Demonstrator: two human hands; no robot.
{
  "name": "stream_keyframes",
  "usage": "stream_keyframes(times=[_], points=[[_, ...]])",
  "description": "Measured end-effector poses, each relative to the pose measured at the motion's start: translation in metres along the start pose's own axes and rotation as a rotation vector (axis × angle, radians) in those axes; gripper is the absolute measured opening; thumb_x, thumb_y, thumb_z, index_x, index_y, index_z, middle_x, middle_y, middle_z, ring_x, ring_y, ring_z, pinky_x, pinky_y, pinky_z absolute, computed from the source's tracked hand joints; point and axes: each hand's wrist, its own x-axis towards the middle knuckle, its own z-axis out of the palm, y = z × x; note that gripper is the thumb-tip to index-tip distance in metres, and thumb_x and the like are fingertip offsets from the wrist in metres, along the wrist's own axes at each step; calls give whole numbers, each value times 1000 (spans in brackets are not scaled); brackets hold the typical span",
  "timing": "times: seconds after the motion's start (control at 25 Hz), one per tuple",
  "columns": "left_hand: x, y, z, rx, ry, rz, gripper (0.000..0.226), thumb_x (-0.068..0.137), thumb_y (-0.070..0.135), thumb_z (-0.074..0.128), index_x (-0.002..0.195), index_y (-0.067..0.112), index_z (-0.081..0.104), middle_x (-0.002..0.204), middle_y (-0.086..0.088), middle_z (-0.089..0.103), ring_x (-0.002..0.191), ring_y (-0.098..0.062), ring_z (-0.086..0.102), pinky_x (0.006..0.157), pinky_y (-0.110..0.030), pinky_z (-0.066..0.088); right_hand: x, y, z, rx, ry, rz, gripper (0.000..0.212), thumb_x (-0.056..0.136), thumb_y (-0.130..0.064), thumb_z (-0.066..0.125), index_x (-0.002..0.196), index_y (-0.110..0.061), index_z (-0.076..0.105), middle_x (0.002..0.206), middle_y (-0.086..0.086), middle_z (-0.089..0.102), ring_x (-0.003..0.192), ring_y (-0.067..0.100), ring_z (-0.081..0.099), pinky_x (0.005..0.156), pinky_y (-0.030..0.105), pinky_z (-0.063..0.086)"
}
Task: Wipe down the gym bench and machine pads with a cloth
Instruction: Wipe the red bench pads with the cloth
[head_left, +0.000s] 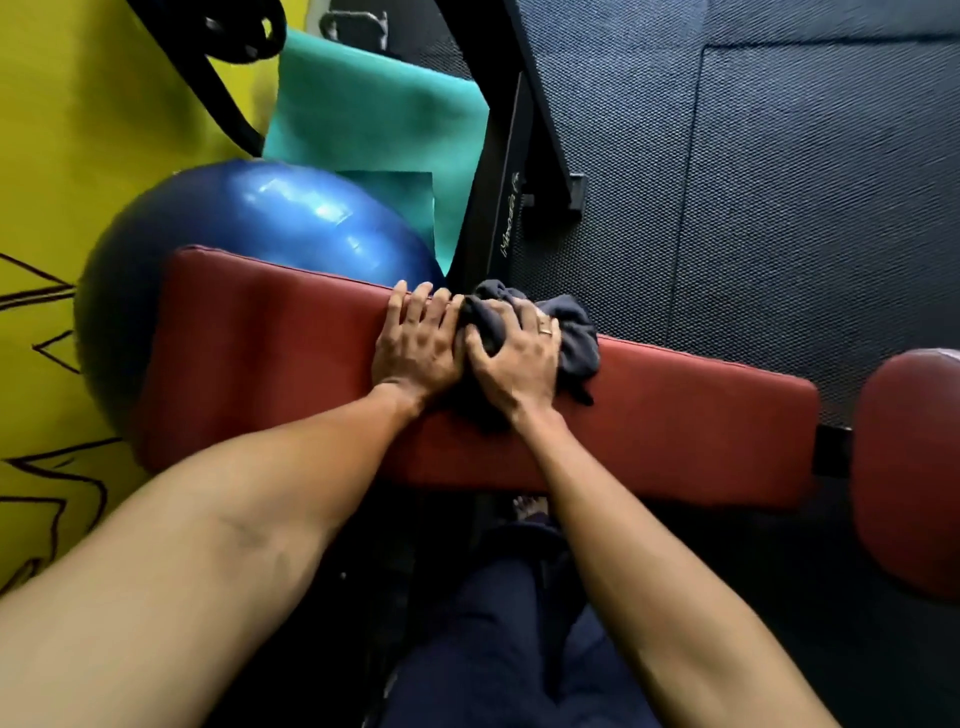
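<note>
At the middle of the long red surface (675, 415), near its far edge: one dark cloth (576, 332), bunched, with a fold reaching to that edge. The right hand (514, 358) sits on top of it, fingers curled into the fabric and gripping. It is probably wadded up so the cloth takes pressure during a stroke. The left hand (415, 345) lies just beside it, touching the cloth's left side. It is flat and holds nothing, with its straight fingers reaching the far edge. This reads as a brace for the body leaning across from the near side.

Count:
- Two hands, one cloth.
- Two red pads: the long surface and a second pad (909, 467) off its right end, separated by a dark gap, with no cloth on it.
- One blue ball (249, 218) behind the left end; contact cannot be judged.
- One green mat (374, 114) beyond the ball.
- One black frame (498, 208) running away over the dark floor (779, 182).

Which stretches are already wiped cannot be told from here.
</note>
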Motion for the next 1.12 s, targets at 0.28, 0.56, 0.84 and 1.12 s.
stream_keyframes(times=[0.28,0.56,0.84,1.12], points=[[0,5,-7,-36,13,-29,48,96,36,43,136,14,58,133,-9,60,128,-33,50,120,-52,21,23,83,-36,-107,-62,43,61,84,-62,40,123,-24,66,117,6,66,108,34,62,93,45,46],[-1,1,-1,-28,24,-1,47,98,36,43,135,12,59,132,-10,60,127,-35,51,120,-52,21,30,18,-12,24,-100,-55,48,84,-60,53,119,-30,67,115,-1,65,108,27,62,93,43,49],[0,3,-9,-47,-20,-22,48,96,37,41,136,15,57,134,-7,58,128,-32,49,121,-51,19,19,91,-24,-14,66,249,62,82,-63,40,118,-22,70,122,6,66,119,31,58,106,46,38],[1,2,-6,-34,-30,-7,48,94,36,41,133,14,59,133,-8,59,126,-33,50,119,-52,23,-42,4,17,52,191,210,55,85,-58,59,127,-22,62,145,4,50,144,30,37,122,52,21]])
